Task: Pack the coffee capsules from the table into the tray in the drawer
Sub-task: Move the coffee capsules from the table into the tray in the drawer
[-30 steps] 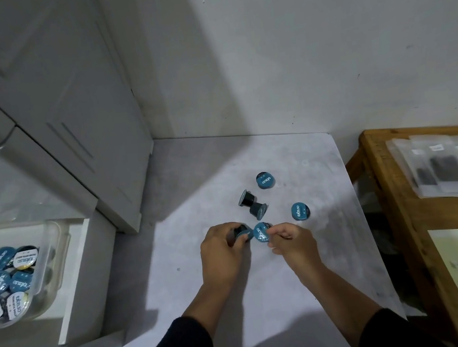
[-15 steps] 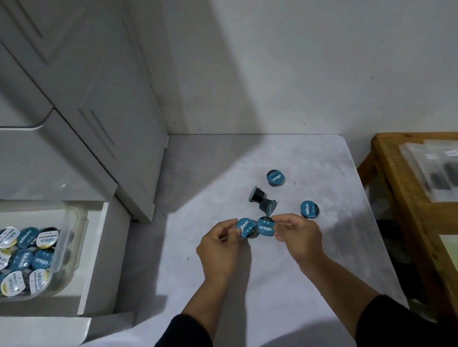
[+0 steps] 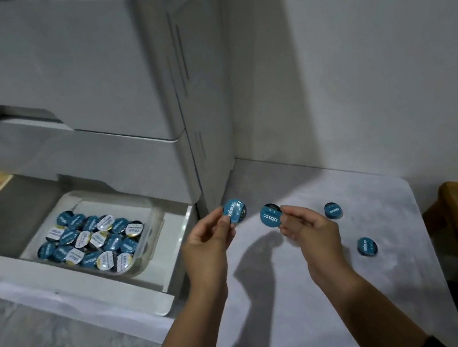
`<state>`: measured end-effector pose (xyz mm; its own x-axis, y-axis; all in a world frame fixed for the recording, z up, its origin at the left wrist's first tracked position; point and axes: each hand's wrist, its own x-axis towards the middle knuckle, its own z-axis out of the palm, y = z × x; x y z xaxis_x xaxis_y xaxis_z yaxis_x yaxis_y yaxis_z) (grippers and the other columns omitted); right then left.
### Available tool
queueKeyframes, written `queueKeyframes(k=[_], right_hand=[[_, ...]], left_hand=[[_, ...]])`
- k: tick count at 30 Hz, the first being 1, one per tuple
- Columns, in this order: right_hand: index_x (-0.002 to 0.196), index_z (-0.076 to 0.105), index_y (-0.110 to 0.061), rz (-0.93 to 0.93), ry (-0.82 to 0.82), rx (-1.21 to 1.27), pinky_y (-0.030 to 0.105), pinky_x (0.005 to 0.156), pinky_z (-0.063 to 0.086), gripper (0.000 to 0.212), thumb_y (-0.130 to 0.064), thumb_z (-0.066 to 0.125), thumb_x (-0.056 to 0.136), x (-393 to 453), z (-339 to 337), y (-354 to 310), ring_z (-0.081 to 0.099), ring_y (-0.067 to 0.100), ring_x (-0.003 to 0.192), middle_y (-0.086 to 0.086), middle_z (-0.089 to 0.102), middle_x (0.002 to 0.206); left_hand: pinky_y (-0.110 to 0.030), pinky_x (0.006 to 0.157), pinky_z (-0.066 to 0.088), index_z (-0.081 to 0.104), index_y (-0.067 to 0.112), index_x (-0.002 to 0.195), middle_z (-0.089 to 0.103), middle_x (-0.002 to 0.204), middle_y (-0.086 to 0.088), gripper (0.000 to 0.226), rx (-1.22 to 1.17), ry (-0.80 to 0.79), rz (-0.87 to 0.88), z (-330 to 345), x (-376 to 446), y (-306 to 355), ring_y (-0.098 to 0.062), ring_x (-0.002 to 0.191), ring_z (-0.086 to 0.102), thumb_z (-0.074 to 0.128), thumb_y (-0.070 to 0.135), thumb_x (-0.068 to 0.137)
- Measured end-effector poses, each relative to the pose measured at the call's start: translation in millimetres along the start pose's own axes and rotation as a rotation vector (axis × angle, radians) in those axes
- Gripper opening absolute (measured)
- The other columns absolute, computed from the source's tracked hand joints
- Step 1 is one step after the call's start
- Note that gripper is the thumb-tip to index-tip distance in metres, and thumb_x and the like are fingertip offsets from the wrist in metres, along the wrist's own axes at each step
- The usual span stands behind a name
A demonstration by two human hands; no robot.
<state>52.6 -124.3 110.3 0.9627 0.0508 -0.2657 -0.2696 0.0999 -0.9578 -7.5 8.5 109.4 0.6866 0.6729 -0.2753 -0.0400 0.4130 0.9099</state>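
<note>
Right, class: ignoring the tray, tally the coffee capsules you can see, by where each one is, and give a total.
Capsule in the left hand: 1
Capsule in the right hand: 1
Capsules lying on the table: 2
Total in view: 4

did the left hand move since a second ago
Yes. The left hand has lifted its round teal foil-topped coffee capsule off the grey marble table, toward the white open drawer.
</note>
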Motion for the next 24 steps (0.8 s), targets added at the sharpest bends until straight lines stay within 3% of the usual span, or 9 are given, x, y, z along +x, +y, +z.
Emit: queueKeyframes(k=[4, 10, 14, 20, 24], right_hand=[[0.091, 0.070, -0.012, -0.021, -0.090, -0.010, 0.010, 0.059, 0.053, 0.018, 0.001, 0.063, 0.082, -15, 44, -11, 0.065, 0.013, 0.068, 0.000, 0.070, 0.076], [0.086, 0.071, -0.012, -0.044, -0.238, -0.013, 0.011, 0.058, 0.052, 0.018, 0.003, 0.064, 0.081, -39, 125, -11, 0.063, 0.002, 0.055, -0.002, 0.070, 0.070], [0.080, 0.071, -0.016, -0.029, -0.304, -0.038, 0.011, 0.057, 0.051, 0.021, 0.003, 0.064, 0.080, -50, 189, 1, 0.063, 0.005, 0.059, 0.001, 0.071, 0.074], [0.079, 0.068, -0.013, 0.134, -0.257, -0.084, 0.018, 0.060, 0.054, 0.016, 0.002, 0.064, 0.080, -46, 289, 24, 0.062, 0.013, 0.065, 0.006, 0.069, 0.077], [0.083, 0.066, -0.009, 0.233, -0.177, -0.093, 0.019, 0.062, 0.056, 0.012, 0.003, 0.065, 0.080, -37, 344, 42, 0.063, 0.017, 0.067, 0.012, 0.069, 0.082]], left_hand=[[-0.015, 0.068, 0.056, 0.071, 0.020, 0.094, 0.075, 0.078, 0.008, 0.020, -0.040, 0.045, 0.053, -33, 8, 33, -0.004, 0.072, 0.069, 0.065, 0.005, 0.083], [-0.012, 0.064, 0.055, 0.070, 0.021, 0.092, 0.072, 0.087, 0.002, 0.021, -0.050, 0.146, 0.098, -92, 36, 77, -0.005, 0.071, 0.069, 0.063, 0.003, 0.084], [-0.014, 0.066, 0.056, 0.070, 0.022, 0.095, 0.072, 0.089, 0.003, 0.020, 0.006, 0.184, 0.088, -147, 75, 103, -0.009, 0.080, 0.069, 0.064, 0.006, 0.084], [-0.029, 0.077, 0.057, 0.069, 0.011, 0.101, 0.071, 0.091, -0.008, 0.020, 0.085, 0.155, -0.020, -224, 161, 137, -0.020, 0.080, 0.068, 0.064, 0.002, 0.083], [-0.032, 0.076, 0.056, 0.072, 0.017, 0.088, 0.072, 0.087, -0.006, 0.015, 0.232, 0.108, -0.080, -257, 217, 144, -0.021, 0.080, 0.068, 0.066, 0.005, 0.082]])
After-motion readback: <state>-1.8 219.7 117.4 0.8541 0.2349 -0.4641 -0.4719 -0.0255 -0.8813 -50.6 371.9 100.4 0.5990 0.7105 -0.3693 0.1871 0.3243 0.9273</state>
